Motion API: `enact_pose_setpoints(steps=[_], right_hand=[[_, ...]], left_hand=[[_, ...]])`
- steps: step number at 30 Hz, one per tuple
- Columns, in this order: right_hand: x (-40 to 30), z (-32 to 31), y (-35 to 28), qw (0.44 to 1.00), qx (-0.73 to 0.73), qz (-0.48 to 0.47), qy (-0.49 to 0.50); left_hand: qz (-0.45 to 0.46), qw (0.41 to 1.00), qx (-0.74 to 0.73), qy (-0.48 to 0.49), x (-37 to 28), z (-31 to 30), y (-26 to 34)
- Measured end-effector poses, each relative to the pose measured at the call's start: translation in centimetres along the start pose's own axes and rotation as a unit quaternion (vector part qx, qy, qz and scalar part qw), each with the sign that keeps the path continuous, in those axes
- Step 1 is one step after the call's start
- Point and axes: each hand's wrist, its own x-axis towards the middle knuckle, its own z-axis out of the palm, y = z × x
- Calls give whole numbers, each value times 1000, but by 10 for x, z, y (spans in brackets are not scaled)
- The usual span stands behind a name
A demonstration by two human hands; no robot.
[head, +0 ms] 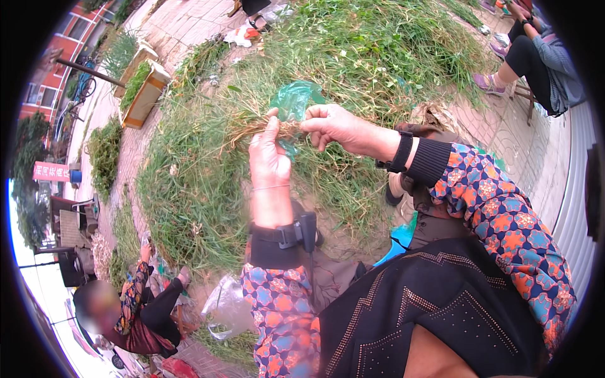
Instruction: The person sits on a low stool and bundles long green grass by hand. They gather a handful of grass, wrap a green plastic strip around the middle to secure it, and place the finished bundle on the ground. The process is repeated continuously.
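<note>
Between my hands is a small bundle of dry, straw-coloured plant stems (253,128), lying roughly sideways above a heap of cut green grass (203,189). My left hand (270,163) grips the bundle from below, with the thumb pressed over it. The thumb and forefinger of my right hand (333,126) pinch at its right end; the exact point of contact is small and partly hidden. Behind both hands shows a crumpled green plastic bag (295,97), with a piece of it also visible under the stems. I cannot tell whether the bag is held.
More green plants (364,52) spread across the paving. A foam box (147,97) of greens stands upper left. One person (142,312) sits lower left, another (534,66) on a stool upper right. A clear plastic bag (229,304) and a blue object (394,245) are near my legs.
</note>
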Motion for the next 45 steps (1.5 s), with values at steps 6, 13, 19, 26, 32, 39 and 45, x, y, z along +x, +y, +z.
enact_pose_setpoints(steps=[6,13,19,26,32,39,45], right_hand=[[0,-6,0,963,249,104,4],[-3,5,-8,963,244,115,-5],[-1,2,-3,962,254,102,-10],[-2,6,-4,967,228,90,-72],[1,3,-1,980,167,60,-93],[-3,8,1,993,112,25,-31],[-6,11,0,995,92,35,6]], left_hand=[[16,1000,-2,-6,-7,13,2],[57,998,9,0,-12,20,1],[83,995,43,34,-9,17,-6],[99,993,67,15,-11,15,-7],[103,992,66,13,-9,17,-13],[89,993,72,9,-12,19,-14],[79,993,92,1,-10,16,-18]])
